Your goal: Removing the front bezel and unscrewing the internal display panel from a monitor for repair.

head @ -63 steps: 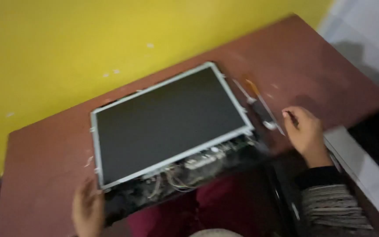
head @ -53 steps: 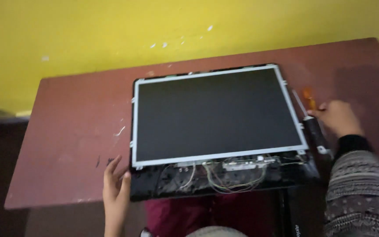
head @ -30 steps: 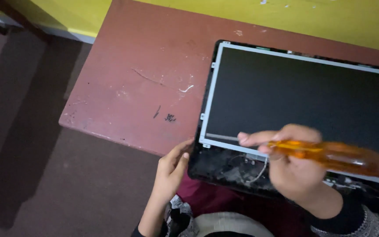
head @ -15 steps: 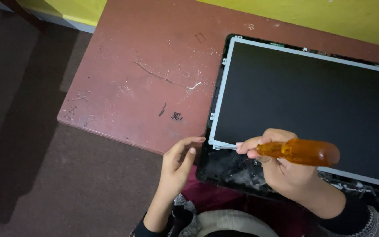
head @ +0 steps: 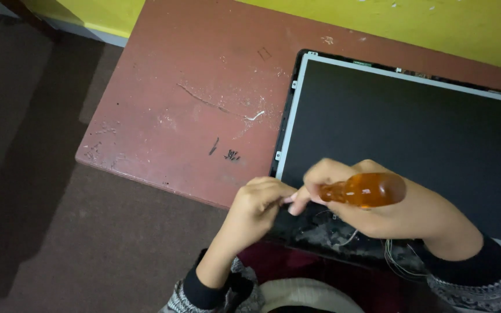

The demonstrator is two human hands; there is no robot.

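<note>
Right hand (head: 389,211) clamped on orange screwdriver (head: 363,189); left hand (head: 256,208) pinched at its tip, over near-left corner of bare display panel (head: 413,145) on bench (head: 204,116). My worry: tip slips, gouges screen or snags loose wires (head: 398,261).

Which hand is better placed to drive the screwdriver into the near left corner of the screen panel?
The right hand, probably. It already grips the orange screwdriver just over that corner of the screen panel. The left hand holds no tool; its fingers sit by the tip.
</note>
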